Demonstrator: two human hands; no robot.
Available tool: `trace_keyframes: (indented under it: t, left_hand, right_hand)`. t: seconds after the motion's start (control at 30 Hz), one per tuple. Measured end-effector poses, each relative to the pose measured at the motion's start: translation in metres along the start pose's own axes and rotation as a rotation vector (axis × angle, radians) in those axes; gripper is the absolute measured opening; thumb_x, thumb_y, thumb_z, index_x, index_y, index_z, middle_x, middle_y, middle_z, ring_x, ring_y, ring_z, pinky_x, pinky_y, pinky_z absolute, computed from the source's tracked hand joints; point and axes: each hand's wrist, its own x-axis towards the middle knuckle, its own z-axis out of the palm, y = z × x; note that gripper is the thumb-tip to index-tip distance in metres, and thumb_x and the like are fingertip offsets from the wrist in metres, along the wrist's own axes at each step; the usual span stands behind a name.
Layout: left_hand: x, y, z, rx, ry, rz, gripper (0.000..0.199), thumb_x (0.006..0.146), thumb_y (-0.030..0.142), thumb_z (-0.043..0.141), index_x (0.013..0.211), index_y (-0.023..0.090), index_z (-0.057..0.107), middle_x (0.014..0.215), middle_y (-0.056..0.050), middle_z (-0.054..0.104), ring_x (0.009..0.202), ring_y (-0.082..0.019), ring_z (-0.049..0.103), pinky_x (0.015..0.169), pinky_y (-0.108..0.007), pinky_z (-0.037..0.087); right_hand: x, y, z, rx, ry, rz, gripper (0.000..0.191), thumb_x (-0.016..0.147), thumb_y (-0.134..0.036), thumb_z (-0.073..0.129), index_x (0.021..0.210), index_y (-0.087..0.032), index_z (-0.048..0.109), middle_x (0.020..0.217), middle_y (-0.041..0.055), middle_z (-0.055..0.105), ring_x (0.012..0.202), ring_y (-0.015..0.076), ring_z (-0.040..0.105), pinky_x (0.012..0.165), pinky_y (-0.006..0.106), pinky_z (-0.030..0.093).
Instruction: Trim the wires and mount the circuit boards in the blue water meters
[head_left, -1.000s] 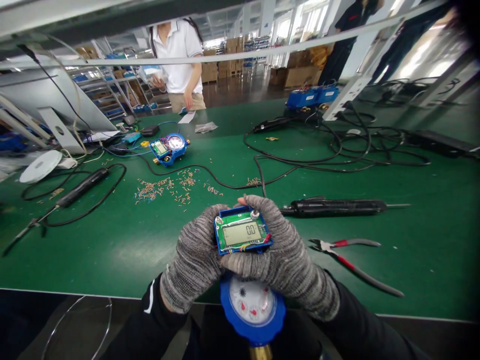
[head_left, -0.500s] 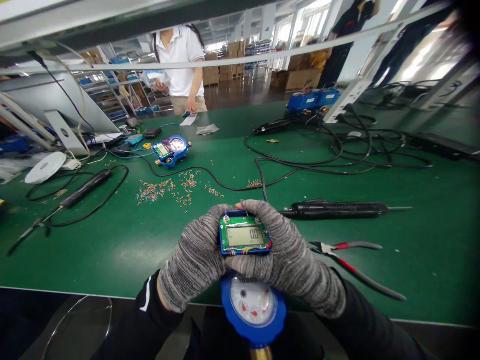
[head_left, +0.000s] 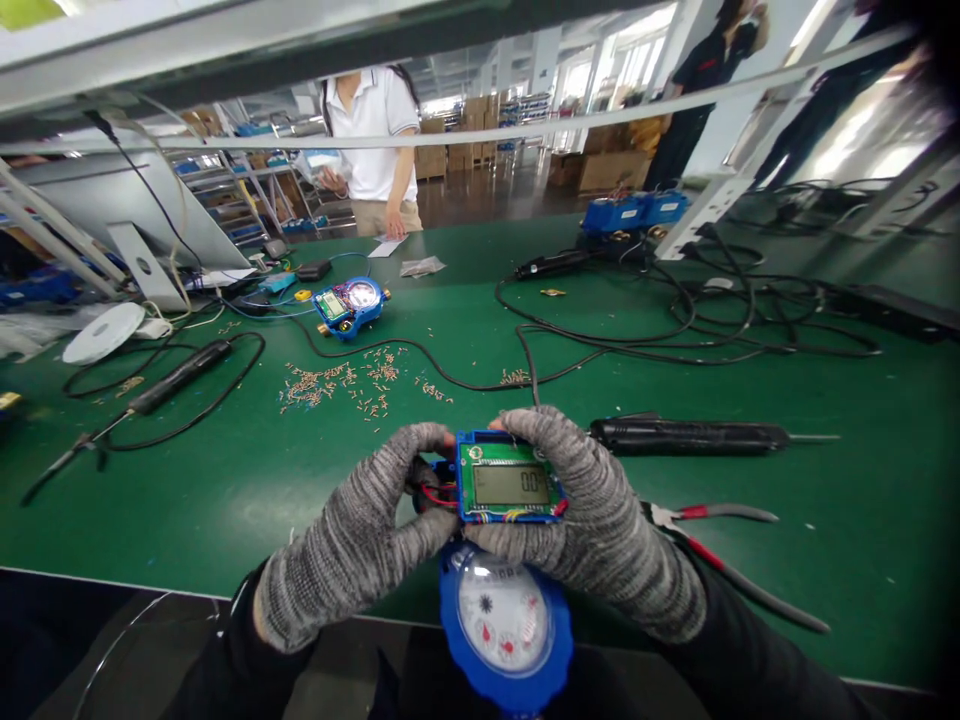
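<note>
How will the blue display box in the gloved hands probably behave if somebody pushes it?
The blue box would probably feel stiff, as its rim looks straight and firm. The green circuit board seems fragile, since it lies uncovered around the screen. The red wires at the box's left look thin and curved, so they would likely flex.

Near edge of workbench (head_left: 217, 530): I've the display unit (head_left: 514, 487) gripped, reading 0.0, right hand (head_left: 604, 520) on its right, left hand (head_left: 360, 525) on its left by red wires (head_left: 438, 497). Dial (head_left: 504, 615) overhangs that edge. Pliers (head_left: 665, 516), black screwdriver (head_left: 697, 437) rightward.
</note>
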Motion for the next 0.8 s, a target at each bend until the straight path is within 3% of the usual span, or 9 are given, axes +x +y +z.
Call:
trace_keyframes:
  t: [0.1,0.23,0.4,0.57,0.67,0.8]
  left_hand:
    - [0.001,0.0,0.002,0.167,0.072,0.153,0.026,0.09,0.019,0.061,0.115,0.023,0.057,0.102,-0.005,0.072,0.092,-0.02,0.071,0.084,-0.034,0.061]
    - [0.002,0.001,0.006,0.267,0.112,0.3,0.017,0.096,0.022,0.052,0.111,0.021,0.061,0.105,-0.007,0.073,0.1,-0.021,0.07,0.089,-0.037,0.06]
    - [-0.001,-0.001,0.002,0.117,0.05,0.158,0.031,0.093,0.025,0.06,0.123,0.022,0.055,0.119,-0.009,0.067,0.112,-0.022,0.065,0.096,-0.038,0.056]
    - [0.004,-0.002,-0.008,-0.137,-0.099,0.037,0.016,0.089,0.015,0.062,0.105,0.018,0.061,0.1,-0.004,0.066,0.092,-0.015,0.065,0.084,-0.029,0.057]
    - [0.006,-0.002,-0.011,-0.092,-0.085,0.059,0.022,0.09,0.015,0.06,0.112,0.017,0.062,0.106,-0.006,0.067,0.098,-0.017,0.065,0.09,-0.032,0.056]
    - [0.006,0.001,-0.01,0.139,-0.026,0.076,0.023,0.09,0.019,0.059,0.111,0.015,0.065,0.111,-0.011,0.069,0.103,-0.024,0.066,0.094,-0.043,0.055]
  right_hand:
    - [-0.001,0.0,0.0,0.02,-0.008,0.02,0.074,0.07,-0.052,0.082,0.13,-0.026,0.047,0.116,0.0104,0.063,0.103,0.0296,0.066,0.089,0.046,0.058]
    - [0.0,-0.001,-0.002,0.079,-0.043,0.053,0.074,0.069,-0.053,0.082,0.129,-0.029,0.047,0.115,0.0085,0.063,0.1,0.0292,0.066,0.086,0.046,0.059]
    - [-0.002,0.0,-0.005,0.162,-0.099,0.053,0.079,0.064,-0.053,0.086,0.129,-0.032,0.047,0.114,0.0064,0.062,0.099,0.0274,0.066,0.084,0.042,0.059]
    - [-0.012,0.007,0.0,0.236,-0.102,0.134,0.076,0.067,-0.052,0.085,0.132,-0.035,0.048,0.121,0.007,0.061,0.105,0.0292,0.066,0.088,0.045,0.058]
    - [-0.014,0.008,0.004,0.263,-0.095,0.165,0.074,0.066,-0.051,0.086,0.13,-0.036,0.052,0.119,0.0068,0.064,0.103,0.0298,0.067,0.083,0.042,0.061]
    - [-0.011,0.011,0.006,0.285,-0.094,0.183,0.071,0.065,-0.046,0.086,0.128,-0.036,0.055,0.115,0.0064,0.067,0.095,0.0295,0.072,0.072,0.037,0.065]
